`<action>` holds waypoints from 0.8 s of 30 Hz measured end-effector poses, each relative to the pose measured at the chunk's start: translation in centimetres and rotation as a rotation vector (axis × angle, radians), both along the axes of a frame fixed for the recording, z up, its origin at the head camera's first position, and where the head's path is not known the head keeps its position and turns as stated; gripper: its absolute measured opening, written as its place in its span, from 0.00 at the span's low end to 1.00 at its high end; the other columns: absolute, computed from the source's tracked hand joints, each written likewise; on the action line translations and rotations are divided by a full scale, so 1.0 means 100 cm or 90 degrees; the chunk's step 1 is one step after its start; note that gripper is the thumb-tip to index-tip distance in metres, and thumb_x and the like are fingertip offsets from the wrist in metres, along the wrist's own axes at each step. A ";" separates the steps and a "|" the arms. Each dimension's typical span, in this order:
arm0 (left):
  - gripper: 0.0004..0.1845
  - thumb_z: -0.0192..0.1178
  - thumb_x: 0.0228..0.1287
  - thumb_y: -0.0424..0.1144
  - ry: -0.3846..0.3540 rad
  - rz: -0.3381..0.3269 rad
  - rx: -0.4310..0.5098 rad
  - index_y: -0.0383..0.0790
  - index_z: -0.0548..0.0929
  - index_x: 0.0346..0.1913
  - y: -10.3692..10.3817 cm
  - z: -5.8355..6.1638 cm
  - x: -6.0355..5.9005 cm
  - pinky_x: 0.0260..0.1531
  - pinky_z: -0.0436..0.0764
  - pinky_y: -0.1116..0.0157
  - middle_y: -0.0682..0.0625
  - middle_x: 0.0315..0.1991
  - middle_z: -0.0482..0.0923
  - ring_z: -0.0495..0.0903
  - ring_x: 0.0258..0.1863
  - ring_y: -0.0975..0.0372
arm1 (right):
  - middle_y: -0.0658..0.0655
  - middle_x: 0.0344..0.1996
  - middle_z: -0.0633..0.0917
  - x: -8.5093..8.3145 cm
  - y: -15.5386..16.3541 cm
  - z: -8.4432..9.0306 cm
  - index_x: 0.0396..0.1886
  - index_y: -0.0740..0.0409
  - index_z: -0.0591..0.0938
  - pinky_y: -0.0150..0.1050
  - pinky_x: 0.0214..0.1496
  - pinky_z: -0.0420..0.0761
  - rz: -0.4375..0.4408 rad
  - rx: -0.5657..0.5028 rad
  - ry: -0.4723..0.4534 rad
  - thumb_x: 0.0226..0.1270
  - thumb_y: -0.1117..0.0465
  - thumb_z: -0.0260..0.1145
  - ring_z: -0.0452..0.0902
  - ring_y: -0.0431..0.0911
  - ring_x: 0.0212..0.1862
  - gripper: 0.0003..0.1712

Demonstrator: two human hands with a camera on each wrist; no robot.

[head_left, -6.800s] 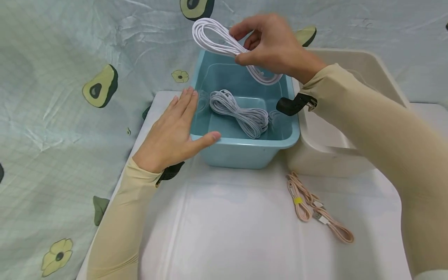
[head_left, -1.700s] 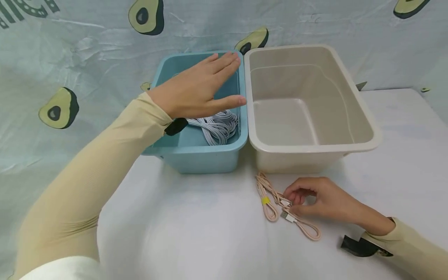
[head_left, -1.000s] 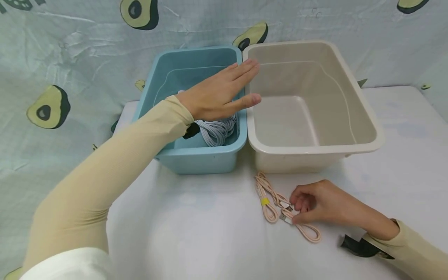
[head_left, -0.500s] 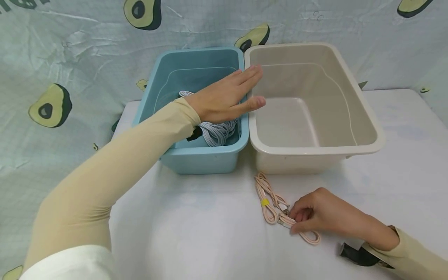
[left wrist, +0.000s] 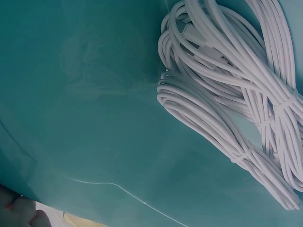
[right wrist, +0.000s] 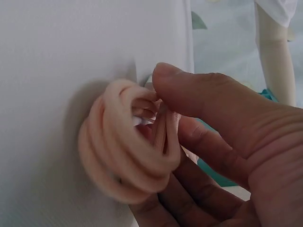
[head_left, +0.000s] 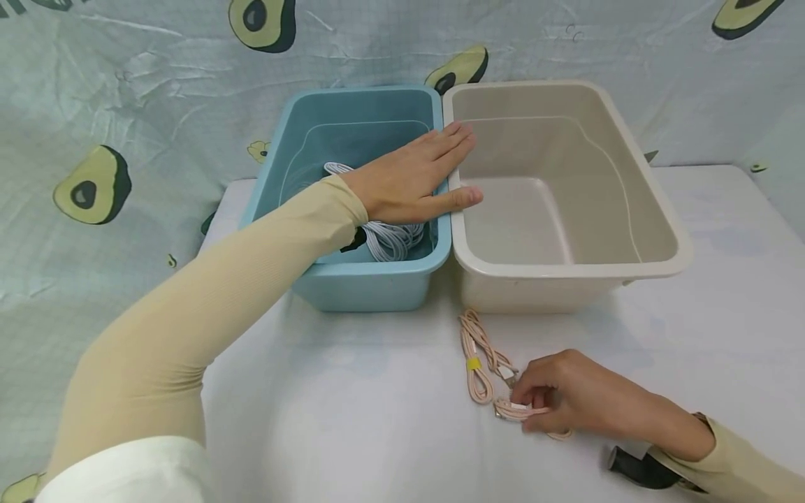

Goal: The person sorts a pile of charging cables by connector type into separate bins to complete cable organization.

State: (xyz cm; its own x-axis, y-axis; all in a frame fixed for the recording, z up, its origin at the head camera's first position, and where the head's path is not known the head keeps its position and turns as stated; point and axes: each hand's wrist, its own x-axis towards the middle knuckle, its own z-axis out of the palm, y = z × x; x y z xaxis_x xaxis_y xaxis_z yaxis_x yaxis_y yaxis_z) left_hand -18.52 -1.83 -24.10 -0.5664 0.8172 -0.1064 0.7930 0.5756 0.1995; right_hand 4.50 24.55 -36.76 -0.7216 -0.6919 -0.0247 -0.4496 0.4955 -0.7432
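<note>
A pink coiled cable [head_left: 481, 363] with a yellow tie lies on the white table in front of the beige bin [head_left: 654, 262]. My right hand [head_left: 553, 398] pinches its loops [right wrist: 128, 161] between thumb and fingers at the cable's near end. My left hand [head_left: 418, 178] lies flat with straight fingers across the meeting rims of the blue bin [head_left: 371, 286] and the beige bin. Under it, bundles of white cable [left wrist: 227, 99] lie on the blue bin's floor, also seen in the head view as white cable [head_left: 386, 241].
The beige bin's inside holds nothing that I can see. A cloth with avocado prints [head_left: 91, 185] hangs behind and to the left. The white table [head_left: 352, 405] stretches toward me in front of the bins.
My right hand has slid toward me along the pink cable and gathered its near loops. My left hand has settled lower onto the bins' rims.
</note>
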 end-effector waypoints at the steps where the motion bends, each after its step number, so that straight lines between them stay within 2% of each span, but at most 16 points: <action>1: 0.48 0.36 0.78 0.70 0.000 0.001 -0.003 0.44 0.36 0.85 0.000 0.000 0.000 0.88 0.33 0.61 0.52 0.86 0.28 0.29 0.87 0.61 | 0.38 0.33 0.86 0.001 -0.001 0.000 0.38 0.44 0.89 0.24 0.32 0.82 0.005 0.003 0.005 0.54 0.62 0.82 0.76 0.23 0.34 0.13; 11: 0.49 0.35 0.77 0.71 -0.013 0.004 -0.018 0.43 0.34 0.84 0.000 0.002 0.001 0.88 0.34 0.60 0.52 0.86 0.26 0.28 0.86 0.61 | 0.36 0.32 0.81 0.008 -0.010 0.005 0.36 0.40 0.84 0.21 0.32 0.78 0.024 0.032 0.027 0.51 0.70 0.77 0.72 0.24 0.35 0.19; 18: 0.49 0.35 0.77 0.71 -0.008 0.001 -0.030 0.43 0.34 0.84 0.000 0.002 0.000 0.88 0.34 0.60 0.51 0.86 0.26 0.28 0.86 0.61 | 0.35 0.32 0.81 0.004 -0.016 0.013 0.37 0.39 0.82 0.23 0.33 0.79 -0.013 0.048 0.041 0.56 0.64 0.80 0.72 0.25 0.34 0.18; 24: 0.49 0.34 0.77 0.72 -0.003 -0.001 -0.035 0.43 0.34 0.84 0.000 0.004 0.001 0.88 0.35 0.59 0.51 0.86 0.25 0.28 0.86 0.61 | 0.34 0.35 0.84 -0.004 -0.020 0.026 0.44 0.40 0.85 0.26 0.37 0.84 -0.033 0.055 0.037 0.56 0.62 0.81 0.77 0.26 0.37 0.19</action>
State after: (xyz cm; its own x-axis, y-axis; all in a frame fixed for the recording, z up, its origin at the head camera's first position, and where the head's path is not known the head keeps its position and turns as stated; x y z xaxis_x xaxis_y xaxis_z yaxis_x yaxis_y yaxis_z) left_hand -18.38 -1.85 -23.73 -0.5647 0.8108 -0.1544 0.7928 0.5848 0.1718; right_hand 4.15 22.53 -34.15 -0.7583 -0.6507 -0.0393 -0.4628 0.5798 -0.6705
